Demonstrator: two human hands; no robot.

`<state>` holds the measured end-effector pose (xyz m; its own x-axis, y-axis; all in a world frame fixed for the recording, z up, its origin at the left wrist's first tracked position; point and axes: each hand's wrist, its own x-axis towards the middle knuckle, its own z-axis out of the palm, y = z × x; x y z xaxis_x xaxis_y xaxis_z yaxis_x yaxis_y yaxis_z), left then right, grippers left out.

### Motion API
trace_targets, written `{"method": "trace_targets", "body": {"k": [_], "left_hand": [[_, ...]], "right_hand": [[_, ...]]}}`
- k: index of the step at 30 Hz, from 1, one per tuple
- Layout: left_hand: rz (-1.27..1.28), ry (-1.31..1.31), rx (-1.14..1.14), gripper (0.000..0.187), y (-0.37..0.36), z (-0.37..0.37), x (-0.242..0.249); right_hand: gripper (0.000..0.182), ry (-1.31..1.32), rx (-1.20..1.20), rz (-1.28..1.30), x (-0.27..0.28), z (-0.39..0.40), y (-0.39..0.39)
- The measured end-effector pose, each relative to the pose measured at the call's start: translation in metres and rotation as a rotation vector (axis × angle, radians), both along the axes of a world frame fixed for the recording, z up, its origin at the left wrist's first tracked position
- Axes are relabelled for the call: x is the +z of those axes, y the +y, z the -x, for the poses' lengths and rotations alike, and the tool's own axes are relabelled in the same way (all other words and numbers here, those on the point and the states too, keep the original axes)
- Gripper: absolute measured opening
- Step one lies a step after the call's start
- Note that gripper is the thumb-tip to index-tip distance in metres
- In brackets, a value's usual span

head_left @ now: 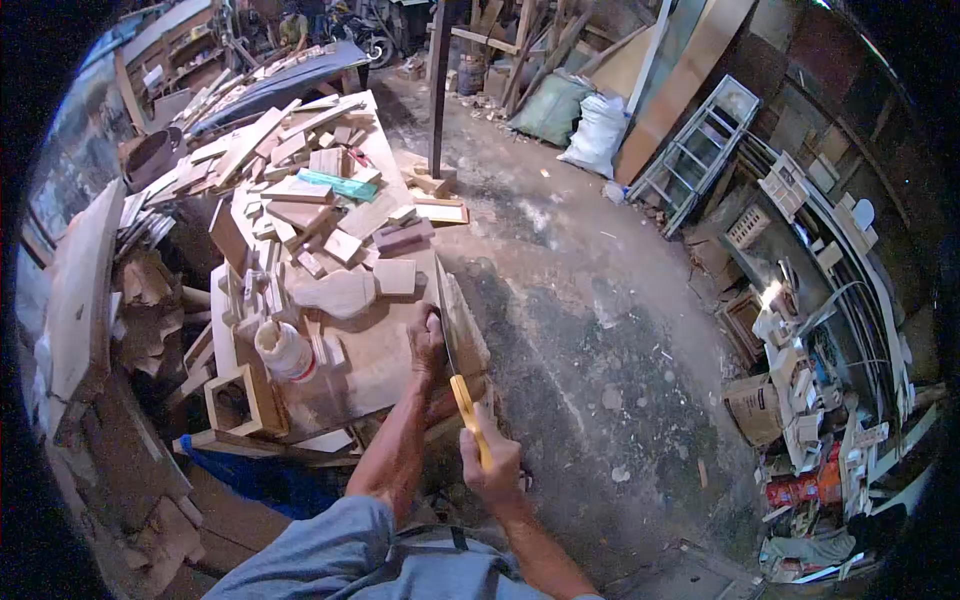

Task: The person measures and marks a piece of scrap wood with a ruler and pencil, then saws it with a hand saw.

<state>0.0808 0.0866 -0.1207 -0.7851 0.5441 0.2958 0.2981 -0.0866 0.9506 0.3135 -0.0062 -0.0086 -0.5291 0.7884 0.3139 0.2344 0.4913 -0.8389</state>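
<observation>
My right hand (490, 465) is wrapped around the yellow handle of a handsaw (466, 402). The saw's narrow blade points away from me along the right edge of the worktable (375, 365). Beside the blade, my left hand (428, 345) is closed at the table edge, gripping a pale wooden board (462, 318); its fingers are partly hidden. Just beyond that hand lie a square wood block (395, 277) and a rounded wood piece (335, 293). A white plastic jar (284, 350) stands to the left, near a square wooden frame (245, 402).
Wood offcuts (300, 200) are heaped over the table's far half, with a green piece (340, 184) among them. A dark post (438, 90) rises behind. Rightward are the concrete floor (590, 350), a ladder (700, 150), white sacks (597, 135) and a cluttered bench (800, 370).
</observation>
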Motion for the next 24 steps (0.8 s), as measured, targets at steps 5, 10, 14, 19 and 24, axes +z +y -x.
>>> {"method": "trace_targets", "body": {"k": [5,10,14,19,24], "left_hand": [[-0.110,0.015,-0.024,0.023,0.005,0.006,-0.001],[-0.045,0.044,0.041,0.025,0.003,0.003,-0.001],[-0.064,0.025,-0.034,0.028,-0.001,-0.002,0.015],[-0.027,-0.002,-0.038,0.029,0.004,0.005,0.009],[-0.009,0.055,-0.012,0.030,-0.010,-0.010,0.016]], "right_hand": [[0.040,0.092,-0.008,0.002,0.004,-0.021,-0.020],[0.041,0.047,-0.022,-0.031,-0.003,-0.012,-0.016],[0.040,-0.008,-0.026,0.001,0.002,-0.010,-0.012],[0.044,0.039,-0.010,0.010,-0.001,-0.022,-0.025],[0.041,-0.116,-0.019,0.086,0.002,0.014,0.006]]}}
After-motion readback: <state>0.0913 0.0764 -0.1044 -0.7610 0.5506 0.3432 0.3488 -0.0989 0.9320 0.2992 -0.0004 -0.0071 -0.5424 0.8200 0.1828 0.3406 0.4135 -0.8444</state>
